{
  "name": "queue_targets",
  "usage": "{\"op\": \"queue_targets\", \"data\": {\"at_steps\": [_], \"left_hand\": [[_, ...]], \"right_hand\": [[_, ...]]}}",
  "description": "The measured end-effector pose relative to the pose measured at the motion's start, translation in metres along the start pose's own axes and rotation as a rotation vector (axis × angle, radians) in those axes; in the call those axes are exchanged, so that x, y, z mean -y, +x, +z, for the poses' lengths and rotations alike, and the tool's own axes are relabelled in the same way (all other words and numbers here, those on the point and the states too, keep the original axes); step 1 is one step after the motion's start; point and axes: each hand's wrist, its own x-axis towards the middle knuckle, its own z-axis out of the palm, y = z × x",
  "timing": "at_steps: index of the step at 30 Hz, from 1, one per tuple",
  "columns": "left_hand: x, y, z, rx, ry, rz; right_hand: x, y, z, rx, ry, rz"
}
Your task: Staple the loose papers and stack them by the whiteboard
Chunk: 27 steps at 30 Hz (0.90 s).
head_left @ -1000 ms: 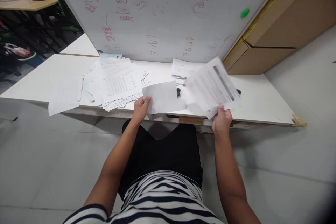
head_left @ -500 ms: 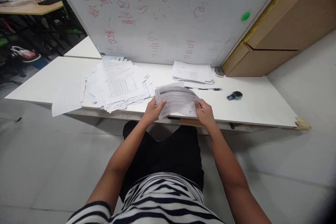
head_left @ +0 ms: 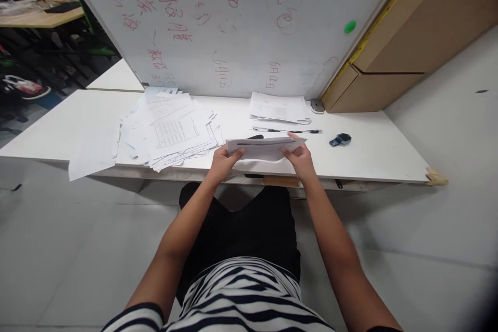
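Note:
Between my hands is a printed paper sheet [head_left: 262, 149], held above the desk's front edge and tipped so its face is seen at a steep slant; whether it is one sheet or more I cannot tell. My left hand [head_left: 225, 162] pinches its left end, thumb on the near side. At the right end my right hand [head_left: 300, 160] grips it, with fingers behind the paper. A messy pile of papers [head_left: 175, 132] lies to the left of my hands. Beyond the held sheet rest a neater paper stack [head_left: 278, 108] and a dark pen [head_left: 307, 131].
The white desk [head_left: 373, 158] carries a wristwatch [head_left: 341, 139] on the right and a small grey round device [head_left: 317, 106] at the back. A whiteboard [head_left: 241, 41] with red writing rises behind. Cardboard boxes [head_left: 373, 91] stand at back right. One loose sheet [head_left: 93, 150] overhangs the front edge.
The held paper has tipped from facing me to a flatter, edge-on slant. Both hands keep their grip. A dark object behind the paper now shows, and the view has shifted slightly.

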Motion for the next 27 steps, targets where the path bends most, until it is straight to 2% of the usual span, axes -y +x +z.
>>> {"op": "queue_targets", "data": {"at_steps": [3,7,12,16,19,22,25,27], "left_hand": [[0.003,-0.001,-0.002,0.07,0.074,-0.037],[0.006,0.0,-0.002,0.198,0.163,0.006],[0.019,-0.003,0.004,0.113,0.202,-0.078],[0.024,-0.016,0.008,0.076,0.209,-0.061],[0.013,-0.023,0.01,0.126,0.22,-0.094],[-0.004,-0.024,0.01,0.295,0.209,-0.178],[-0.012,-0.024,0.013,0.449,0.07,-0.264],[-0.007,-0.028,0.019,0.477,-0.015,-0.309]], "right_hand": [[-0.01,-0.006,-0.001,-0.038,0.028,0.113],[-0.006,-0.01,-0.002,-0.09,-0.072,0.105],[0.007,-0.018,0.007,-0.061,-0.315,0.211],[0.007,-0.039,0.01,-0.035,-0.412,0.121],[0.004,-0.062,0.002,-0.084,-0.44,0.135],[-0.002,-0.089,-0.008,-0.196,-0.252,0.265],[-0.01,-0.117,-0.011,-0.28,0.245,0.314],[-0.015,-0.135,-0.009,-0.309,0.501,0.387]]}}
